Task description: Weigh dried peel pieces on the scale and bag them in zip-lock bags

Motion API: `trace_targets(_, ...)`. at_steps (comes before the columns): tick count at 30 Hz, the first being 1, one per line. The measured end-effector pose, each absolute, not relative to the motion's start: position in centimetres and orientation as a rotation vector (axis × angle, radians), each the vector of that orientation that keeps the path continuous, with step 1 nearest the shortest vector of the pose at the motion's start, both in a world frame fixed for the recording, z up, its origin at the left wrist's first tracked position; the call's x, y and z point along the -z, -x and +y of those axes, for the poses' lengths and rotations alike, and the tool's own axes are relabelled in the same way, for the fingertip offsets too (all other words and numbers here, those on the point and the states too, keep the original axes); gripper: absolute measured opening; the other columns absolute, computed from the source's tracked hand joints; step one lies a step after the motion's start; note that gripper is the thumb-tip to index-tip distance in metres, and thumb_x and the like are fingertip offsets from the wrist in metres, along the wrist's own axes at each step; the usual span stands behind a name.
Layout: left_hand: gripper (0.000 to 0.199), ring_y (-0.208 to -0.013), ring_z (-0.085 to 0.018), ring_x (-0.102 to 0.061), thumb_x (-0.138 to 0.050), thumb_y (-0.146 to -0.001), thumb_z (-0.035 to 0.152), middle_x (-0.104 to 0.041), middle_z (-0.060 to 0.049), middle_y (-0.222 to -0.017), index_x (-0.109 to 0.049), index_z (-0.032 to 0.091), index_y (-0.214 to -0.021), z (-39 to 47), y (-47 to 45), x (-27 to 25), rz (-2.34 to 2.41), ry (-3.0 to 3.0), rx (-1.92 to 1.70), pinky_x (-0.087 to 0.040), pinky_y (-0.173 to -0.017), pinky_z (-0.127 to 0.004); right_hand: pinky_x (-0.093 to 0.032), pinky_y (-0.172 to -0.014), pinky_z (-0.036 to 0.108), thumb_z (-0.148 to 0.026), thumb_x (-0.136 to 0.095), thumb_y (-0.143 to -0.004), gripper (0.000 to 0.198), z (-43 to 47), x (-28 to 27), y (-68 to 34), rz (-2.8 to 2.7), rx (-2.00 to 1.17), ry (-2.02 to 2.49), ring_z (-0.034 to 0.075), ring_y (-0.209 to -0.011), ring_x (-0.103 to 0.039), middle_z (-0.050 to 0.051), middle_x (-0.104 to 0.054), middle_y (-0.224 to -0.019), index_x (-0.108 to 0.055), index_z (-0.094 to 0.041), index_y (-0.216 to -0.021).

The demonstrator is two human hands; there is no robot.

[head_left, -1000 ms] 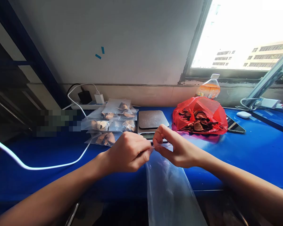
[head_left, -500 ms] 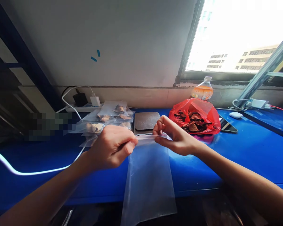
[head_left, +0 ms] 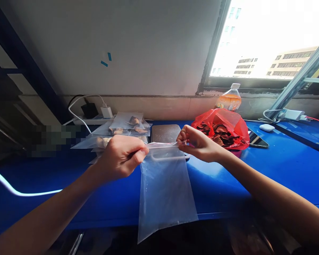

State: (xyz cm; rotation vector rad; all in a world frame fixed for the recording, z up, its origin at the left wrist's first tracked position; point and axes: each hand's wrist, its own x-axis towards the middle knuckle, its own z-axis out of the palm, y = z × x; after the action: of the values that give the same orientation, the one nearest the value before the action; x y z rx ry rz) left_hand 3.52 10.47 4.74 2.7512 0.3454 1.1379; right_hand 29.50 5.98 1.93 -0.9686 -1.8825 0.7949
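A frosted plastic zip bag [head_left: 166,191] hangs flat from both hands, its lower end past the table's front edge. My left hand [head_left: 124,156] pinches the bag's top left corner. At the top right corner my right hand [head_left: 196,143] holds it with thumb and fingers closed. I see nothing inside the bag. Behind its top edge a small flat scale [head_left: 166,133] is partly hidden. Beyond my left hand lies a pile of filled clear bags [head_left: 130,122] with dried pieces in them. Past my right hand sits a red plastic bag [head_left: 238,129] of dark dried slices [head_left: 219,132].
On the blue table [head_left: 281,177], a phone [head_left: 257,140] and a white earbud case [head_left: 266,127] lie at the right. An orange drink bottle [head_left: 230,99] stands by the wall. A power strip [head_left: 93,121] with chargers is at the back left. A white cable [head_left: 23,193] crosses the left side.
Both hands have risen slightly and moved a little farther apart, stretching the bag's top edge. The zip bag has lifted with them.
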Motion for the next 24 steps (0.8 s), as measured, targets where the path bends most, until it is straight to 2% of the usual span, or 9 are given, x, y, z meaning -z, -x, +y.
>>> trace_targets(6, 0.030, -0.041, -0.008, -0.034, -0.048, -0.085, 0.016, -0.039, 0.006, -0.046, -0.046, 0.020, -0.056, 11.0, -3.3, -4.3, 0.427, -2.630, -1.146, -0.028, -0.045, -0.026, -0.041, -0.062, 0.026, -0.025, -0.059, -0.087, 0.017, 6.9, -2.1, -31.9, -1.910, -0.611, 1.045, 0.011, -0.070, -0.047, -0.001, -0.053, -0.079, -0.044, -0.021, -0.080)
trace_targets(11, 0.034, -0.041, -0.008, -0.036, -0.039, -0.093, 0.017, -0.038, 0.006, -0.049, -0.042, 0.020, -0.059, 11.5, -2.5, -4.6, 0.601, -2.398, -1.339, -0.028, -0.043, -0.023, -0.042, -0.060, 0.027, -0.022, -0.059, -0.083, 0.009, 6.5, -3.0, -34.9, -1.705, -0.285, 1.262, 0.013, -0.069, -0.050, -0.001, -0.053, -0.078, -0.050, -0.022, -0.084)
trace_targets(15, 0.030, -0.044, -0.008, -0.044, -0.041, -0.093, 0.025, -0.047, 0.006, -0.052, -0.051, 0.019, -0.065, 10.7, -4.1, -3.5, 0.671, -2.422, -1.058, -0.035, -0.046, -0.022, -0.045, -0.066, 0.030, -0.009, -0.056, -0.081, 0.020, 3.7, -4.0, -32.3, -1.774, -0.096, 1.038, 0.015, -0.079, -0.054, 0.001, -0.053, -0.086, -0.048, -0.024, -0.092)
trace_targets(18, 0.031, -0.048, -0.009, -0.047, -0.046, -0.092, 0.026, -0.050, 0.004, -0.053, -0.051, 0.018, -0.062, 9.8, -5.9, -2.1, 0.802, -2.468, -0.859, -0.033, -0.048, -0.022, -0.045, -0.066, 0.030, -0.005, -0.052, -0.082, 0.023, 1.4, -3.5, -28.2, -1.944, 0.083, 1.005, 0.016, -0.079, -0.053, 0.003, -0.055, -0.088, -0.049, -0.022, -0.097)
trace_targets(21, 0.034, -0.047, -0.009, -0.046, -0.044, -0.094, 0.027, -0.049, 0.004, -0.052, -0.049, 0.018, -0.061, 9.4, -6.8, -1.0, 0.900, -2.463, -0.792, -0.031, -0.048, -0.024, -0.047, -0.070, 0.033, -0.013, -0.053, -0.087, 0.017, 0.4, -1.7, -24.9, -2.163, 0.119, 1.063, 0.019, -0.081, -0.055, 0.007, -0.062, -0.089, -0.054, -0.017, -0.103)
trace_targets(24, 0.037, -0.045, -0.008, -0.045, -0.041, -0.094, 0.025, -0.048, 0.004, -0.050, -0.044, 0.018, -0.058, 9.6, -6.7, -0.7, 0.913, -2.474, -0.767, -0.029, -0.047, -0.023, -0.044, -0.064, 0.033, -0.029, -0.056, -0.090, 0.012, 0.8, 0.6, -23.9, -2.352, 0.239, 1.079, 0.020, -0.073, -0.054, 0.005, -0.064, -0.079, -0.058, -0.017, -0.090)
